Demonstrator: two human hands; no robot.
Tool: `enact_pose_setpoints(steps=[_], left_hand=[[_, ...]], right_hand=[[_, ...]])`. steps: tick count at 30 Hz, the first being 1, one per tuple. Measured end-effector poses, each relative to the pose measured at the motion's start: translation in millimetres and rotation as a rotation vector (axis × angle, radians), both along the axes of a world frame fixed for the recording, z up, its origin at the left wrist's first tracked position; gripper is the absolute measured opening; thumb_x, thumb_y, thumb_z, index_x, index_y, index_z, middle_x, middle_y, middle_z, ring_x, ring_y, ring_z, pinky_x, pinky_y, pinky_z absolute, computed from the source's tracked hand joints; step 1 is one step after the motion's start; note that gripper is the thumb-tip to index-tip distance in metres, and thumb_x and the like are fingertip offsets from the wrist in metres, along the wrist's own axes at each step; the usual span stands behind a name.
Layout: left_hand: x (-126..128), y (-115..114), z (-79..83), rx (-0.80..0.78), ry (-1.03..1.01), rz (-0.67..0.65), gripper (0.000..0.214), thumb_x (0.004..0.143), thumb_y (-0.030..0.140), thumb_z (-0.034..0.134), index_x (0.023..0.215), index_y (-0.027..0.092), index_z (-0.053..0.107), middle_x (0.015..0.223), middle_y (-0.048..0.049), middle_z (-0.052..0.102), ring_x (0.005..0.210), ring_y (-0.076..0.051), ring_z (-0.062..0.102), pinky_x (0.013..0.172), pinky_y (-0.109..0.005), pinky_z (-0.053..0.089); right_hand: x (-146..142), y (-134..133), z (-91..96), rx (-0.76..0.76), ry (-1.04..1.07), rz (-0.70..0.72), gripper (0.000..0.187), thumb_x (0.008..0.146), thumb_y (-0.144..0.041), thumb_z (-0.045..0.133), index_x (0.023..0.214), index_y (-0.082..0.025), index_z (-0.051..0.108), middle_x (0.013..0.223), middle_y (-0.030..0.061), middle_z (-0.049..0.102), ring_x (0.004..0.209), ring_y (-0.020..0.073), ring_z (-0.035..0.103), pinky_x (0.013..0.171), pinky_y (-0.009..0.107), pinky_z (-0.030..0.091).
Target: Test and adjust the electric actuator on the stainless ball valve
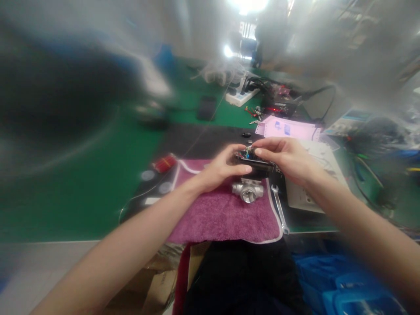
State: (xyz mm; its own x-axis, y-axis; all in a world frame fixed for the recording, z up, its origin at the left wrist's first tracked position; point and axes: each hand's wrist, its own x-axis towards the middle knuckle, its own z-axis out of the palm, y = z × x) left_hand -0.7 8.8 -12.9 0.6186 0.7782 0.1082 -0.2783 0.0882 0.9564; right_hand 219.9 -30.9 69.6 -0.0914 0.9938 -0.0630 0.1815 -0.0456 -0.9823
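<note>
A black electronics housing [260, 169] with its top open stands over the purple towel; coloured wires and small parts show inside. My left hand [226, 165] is closed around the housing's left side, thumb along the near face. At the housing's top right, my right hand [282, 156] has thumb and fingertips pinched together over the wires; what they pinch is too small to make out. Directly below the housing sits a silver metal valve body [248, 191] with round ports, one facing me. An open-ended wrench [279, 209] lies right of it.
The purple towel [219, 218] lies on a black mat over the green table. A red object [165, 163] is at left. Behind are pink papers [290, 128], a power strip [242, 96] and loose screws. A whitish panel [315, 175] lies under my right forearm. Blue bins [344, 280] stand below.
</note>
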Motion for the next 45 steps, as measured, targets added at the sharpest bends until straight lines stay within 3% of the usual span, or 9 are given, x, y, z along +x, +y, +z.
enact_pose_setpoints(steps=[26,32,35,38,41,43,45], left_hand=[[-1.4,0.7,-0.3,0.022,0.012,-0.011,0.067,0.081,0.032,0.091,0.14,0.025,0.06,0.138,-0.0098,0.066,0.128,-0.031,0.062,0.112,-0.048,0.048],[-4.7,-2.4,11.6,0.101,0.058,-0.024,0.069,0.081,0.037,0.091,0.141,0.024,0.059,0.146,-0.011,0.063,0.136,-0.034,0.059,0.117,-0.048,0.045],[-9.7,-8.9,24.6,0.186,0.143,-0.047,0.063,0.089,0.043,0.083,0.144,0.024,0.057,0.146,-0.0101,0.064,0.137,-0.034,0.06,0.116,-0.047,0.047],[-14.9,-23.8,41.9,0.291,0.252,0.142,0.05,0.098,0.048,0.072,0.139,0.023,0.059,0.144,-0.0108,0.063,0.133,-0.032,0.063,0.109,-0.045,0.054],[-18.4,-46.8,61.7,0.601,0.445,0.457,0.038,0.094,0.037,0.074,0.128,0.023,0.066,0.134,-0.009,0.066,0.123,-0.026,0.066,0.103,-0.041,0.057],[-17.7,-63.8,72.9,0.805,0.571,0.585,0.028,0.092,0.027,0.075,0.119,0.022,0.069,0.119,-0.0057,0.072,0.112,-0.023,0.068,0.102,-0.039,0.055],[-13.5,-79.4,79.7,0.896,0.643,0.655,0.023,0.092,0.023,0.075,0.113,0.021,0.069,0.11,-0.0046,0.074,0.104,-0.021,0.07,0.096,-0.037,0.056]], right_hand=[[-3.6,-3.1,5.7,0.001,-0.027,-0.013,0.039,0.08,-0.041,0.092,0.109,-0.018,0.08,0.091,0.0048,0.081,0.078,0.015,0.07,0.072,0.028,0.054],[-4.3,-11.0,8.7,0.024,-0.023,-0.006,0.039,0.082,-0.042,0.091,0.11,-0.018,0.078,0.1,0.0059,0.081,0.085,0.0171,0.073,0.079,0.031,0.057],[-6.8,-19.0,11.5,0.075,-0.04,0.017,0.035,0.084,-0.04,0.09,0.108,-0.018,0.077,0.102,0.0059,0.081,0.09,0.0181,0.074,0.084,0.032,0.058],[-9.0,-29.6,12.2,0.131,-0.078,0.022,0.032,0.087,-0.041,0.088,0.109,-0.02,0.076,0.104,0.0056,0.081,0.093,0.0197,0.075,0.086,0.034,0.059],[-10.3,-42.6,12.1,0.166,-0.151,0.003,0.03,0.092,-0.043,0.084,0.113,-0.023,0.077,0.109,0.0053,0.08,0.095,0.0215,0.075,0.087,0.036,0.06],[-11.4,-51.5,13.0,0.196,-0.219,-0.012,0.027,0.093,-0.042,0.083,0.114,-0.025,0.077,0.109,0.0044,0.08,0.097,0.0222,0.076,0.087,0.037,0.06],[-12.9,-59.3,14.7,0.237,-0.301,-0.022,0.025,0.094,-0.039,0.082,0.114,-0.027,0.078,0.108,0.0034,0.08,0.095,0.0216,0.076,0.085,0.036,0.06]])
